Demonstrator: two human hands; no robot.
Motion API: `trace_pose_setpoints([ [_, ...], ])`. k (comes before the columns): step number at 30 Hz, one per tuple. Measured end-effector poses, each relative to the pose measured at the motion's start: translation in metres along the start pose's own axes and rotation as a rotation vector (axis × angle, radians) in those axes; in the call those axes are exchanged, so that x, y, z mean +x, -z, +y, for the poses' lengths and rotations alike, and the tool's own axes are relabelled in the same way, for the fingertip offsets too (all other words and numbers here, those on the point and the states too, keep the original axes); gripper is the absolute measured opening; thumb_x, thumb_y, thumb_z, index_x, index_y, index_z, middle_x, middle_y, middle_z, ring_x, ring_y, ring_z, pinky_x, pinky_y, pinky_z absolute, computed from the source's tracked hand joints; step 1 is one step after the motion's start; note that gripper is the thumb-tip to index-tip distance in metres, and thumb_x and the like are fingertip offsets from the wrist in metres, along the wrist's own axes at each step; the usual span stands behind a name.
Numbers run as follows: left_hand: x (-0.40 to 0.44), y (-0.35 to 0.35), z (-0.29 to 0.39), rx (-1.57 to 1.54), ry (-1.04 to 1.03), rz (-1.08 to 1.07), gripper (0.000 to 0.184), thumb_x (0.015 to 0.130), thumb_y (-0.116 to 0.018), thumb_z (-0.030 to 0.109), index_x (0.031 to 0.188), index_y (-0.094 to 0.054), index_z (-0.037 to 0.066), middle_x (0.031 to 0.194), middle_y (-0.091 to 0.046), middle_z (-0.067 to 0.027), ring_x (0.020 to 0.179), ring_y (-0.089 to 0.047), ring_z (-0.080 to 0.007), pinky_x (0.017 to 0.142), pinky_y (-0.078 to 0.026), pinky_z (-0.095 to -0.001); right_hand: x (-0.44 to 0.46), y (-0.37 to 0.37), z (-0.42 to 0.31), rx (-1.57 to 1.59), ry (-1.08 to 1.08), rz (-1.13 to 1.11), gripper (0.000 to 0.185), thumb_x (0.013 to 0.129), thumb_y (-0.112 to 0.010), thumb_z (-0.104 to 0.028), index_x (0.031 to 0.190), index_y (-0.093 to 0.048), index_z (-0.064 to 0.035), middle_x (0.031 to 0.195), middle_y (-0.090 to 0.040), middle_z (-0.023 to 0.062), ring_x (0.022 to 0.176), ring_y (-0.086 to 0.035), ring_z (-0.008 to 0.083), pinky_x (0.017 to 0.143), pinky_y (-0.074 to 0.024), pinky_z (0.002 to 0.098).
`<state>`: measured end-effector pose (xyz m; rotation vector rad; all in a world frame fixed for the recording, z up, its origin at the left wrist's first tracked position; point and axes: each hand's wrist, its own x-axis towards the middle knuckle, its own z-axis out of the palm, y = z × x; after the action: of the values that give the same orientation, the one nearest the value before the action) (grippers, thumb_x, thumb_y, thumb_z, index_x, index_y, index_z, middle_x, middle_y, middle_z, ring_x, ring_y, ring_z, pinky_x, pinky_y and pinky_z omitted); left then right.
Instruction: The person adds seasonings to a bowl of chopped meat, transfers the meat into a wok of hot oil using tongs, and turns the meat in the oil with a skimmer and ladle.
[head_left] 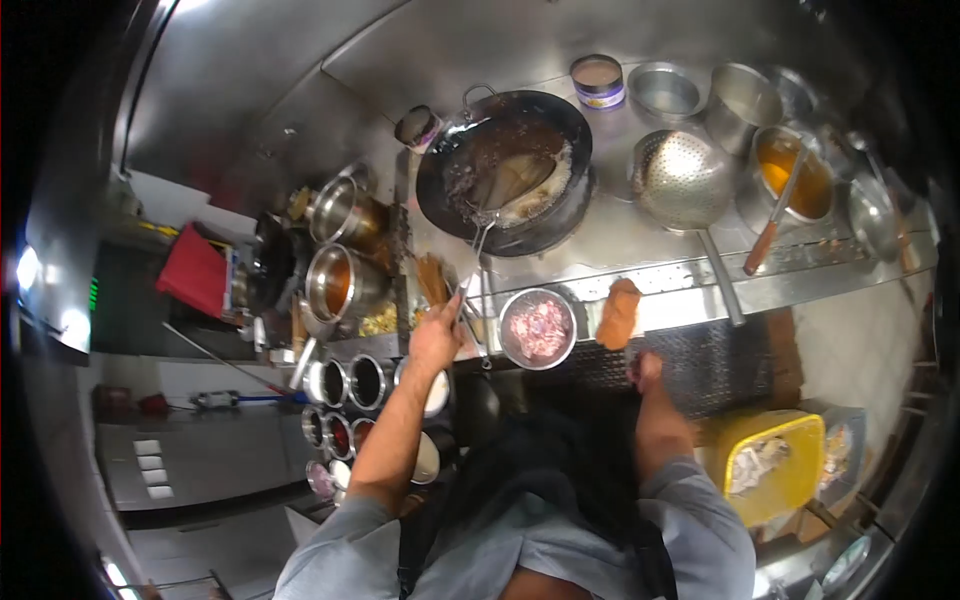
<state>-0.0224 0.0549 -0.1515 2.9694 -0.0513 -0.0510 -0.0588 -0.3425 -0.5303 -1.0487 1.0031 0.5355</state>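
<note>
A wok (440,195) has a perforated ladle (684,180) to its right and a strainer (515,184) dipped inside. On its near side sit a bowl (538,364) of meat (539,328) and an orange cloth (619,313). The left hand (436,338) grasps the strainer's handle; the right hand's (646,371) grip I cannot tell.

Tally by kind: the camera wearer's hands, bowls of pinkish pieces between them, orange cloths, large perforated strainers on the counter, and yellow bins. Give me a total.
Left hand and right hand: 2
Bowl: 1
Orange cloth: 1
Perforated strainer: 1
Yellow bin: 1
Total: 6
</note>
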Motion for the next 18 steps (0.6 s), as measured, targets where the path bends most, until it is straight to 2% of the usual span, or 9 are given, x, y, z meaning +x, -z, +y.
trace_pose_setpoints([
  [2, -0.001, 0.018, 0.03, 0.03, -0.09, 0.197, 0.051, 0.081, -0.064, 0.008, 0.132, -0.057, 0.006, 0.116, -0.064, -0.0179, 0.104, -0.061, -0.0373, 0.091, -0.05, -0.0458, 0.031, -0.023, -0.009, 0.168, -0.115, -0.004, 0.025, 0.098, -0.044, -0.034, 0.113, -0.055, -0.0168, 0.095, -0.061, 0.0071, 0.081, -0.062, 0.0219, 0.068, -0.0537, 0.0443],
  [3, -0.005, 0.018, 0.038, -0.018, -0.143, 0.273, 0.043, 0.081, -0.063, 0.003, 0.124, -0.061, 0.005, 0.115, -0.064, -0.0172, 0.101, -0.062, -0.038, 0.09, -0.049, -0.0454, 0.048, -0.037, -0.007, 0.415, -0.082, -0.113, 0.029, 0.099, -0.045, -0.036, 0.117, -0.055, -0.0152, 0.102, -0.061, 0.0083, 0.087, -0.062, 0.0238, 0.072, -0.0541, 0.0453],
  [4, -0.012, 0.018, 0.046, -0.061, -0.187, 0.31, 0.032, 0.08, -0.062, -0.002, 0.111, -0.066, 0.004, 0.108, -0.067, -0.0168, 0.097, -0.063, -0.0378, 0.088, -0.049, -0.044, 0.071, -0.046, 0.005, 0.664, -0.028, -0.192, 0.033, 0.099, -0.046, -0.037, 0.121, -0.054, -0.0136, 0.109, -0.061, 0.0096, 0.093, -0.063, 0.0257, 0.077, -0.0545, 0.0462],
  [5, -0.024, 0.017, 0.058, -0.099, -0.162, 0.298, 0.022, 0.08, -0.062, -0.004, 0.1, -0.068, 0.003, 0.099, -0.068, -0.016, 0.093, -0.064, -0.0364, 0.087, -0.049, -0.0424, 0.094, -0.054, 0.016, 0.914, 0.006, -0.289, 0.037, 0.099, -0.047, -0.038, 0.125, -0.053, -0.0121, 0.116, -0.061, 0.0108, 0.099, -0.064, 0.0276, 0.081, -0.0549, 0.0471],
  [7, -0.051, 0.004, 0.074, -0.288, -0.087, 0.139, 0.018, 0.082, -0.06, -0.005, 0.095, -0.069, 0.004, 0.093, -0.068, -0.0149, 0.088, -0.065, -0.0329, 0.081, -0.05, -0.0396, 0.09, -0.077, 0.017, 1.095, 0.036, -0.373, 0.039, 0.099, -0.047, -0.039, 0.127, -0.053, -0.011, 0.118, -0.061, 0.0112, 0.101, -0.064, 0.0281, 0.083, -0.0546, 0.0471],
  [10, -0.093, -0.029, 0.083, -0.361, 0.021, -0.177, 0.018, 0.084, -0.06, -0.003, 0.096, -0.071, 0.004, 0.093, -0.068, -0.0128, 0.087, -0.066, -0.0295, 0.079, -0.052, -0.0354, 0.06, -0.083, 0.01, 1.102, -0.021, -0.395, 0.042, 0.099, -0.048, -0.04, 0.129, -0.052, -0.0093, 0.121, -0.06, 0.0117, 0.104, -0.063, 0.0288, 0.085, -0.0541, 0.0471],
  [12, -0.114, -0.064, 0.062, -0.402, 0.098, -0.357, 0.017, 0.084, -0.06, -0.002, 0.097, -0.071, 0.004, 0.093, -0.069, -0.0122, 0.087, -0.066, -0.0276, 0.078, -0.052, -0.0343, 0.052, -0.072, 0.006, 1.103, -0.045, -0.4, 0.045, 0.099, -0.048, -0.04, 0.13, -0.051, -0.0082, 0.123, -0.06, 0.012, 0.106, -0.063, 0.0292, 0.087, -0.0538, 0.0471],
  [15, -0.13, -0.104, 0.032, -0.441, 0.397, -0.363, 0.018, 0.087, -0.061, 0.0, 0.101, -0.07, 0.004, 0.094, -0.069, -0.0114, 0.085, -0.067, -0.0237, 0.077, -0.052, -0.0326, 0.046, -0.057, -0.004, 1.113, -0.04, -0.401, 0.048, 0.1, -0.048, -0.041, 0.133, -0.05, -0.0065, 0.126, -0.059, 0.0126, 0.11, -0.062, 0.03, 0.089, -0.0533, 0.0471],
  [18, -0.13, -0.126, 0.014, -0.51, 0.46, -0.275, 0.018, 0.09, -0.06, 0.004, 0.105, -0.07, 0.004, 0.094, -0.07, -0.0106, 0.084, -0.067, -0.0202, 0.077, -0.052, -0.0319, 0.084, -0.056, 0.015, 0.987, 0.014, -0.355, 0.054, 0.1, -0.042, -0.048, 0.136, -0.048, -0.0065, 0.129, -0.058, 0.0118, 0.114, -0.06, 0.0304, 0.094, -0.0515, 0.048],
])
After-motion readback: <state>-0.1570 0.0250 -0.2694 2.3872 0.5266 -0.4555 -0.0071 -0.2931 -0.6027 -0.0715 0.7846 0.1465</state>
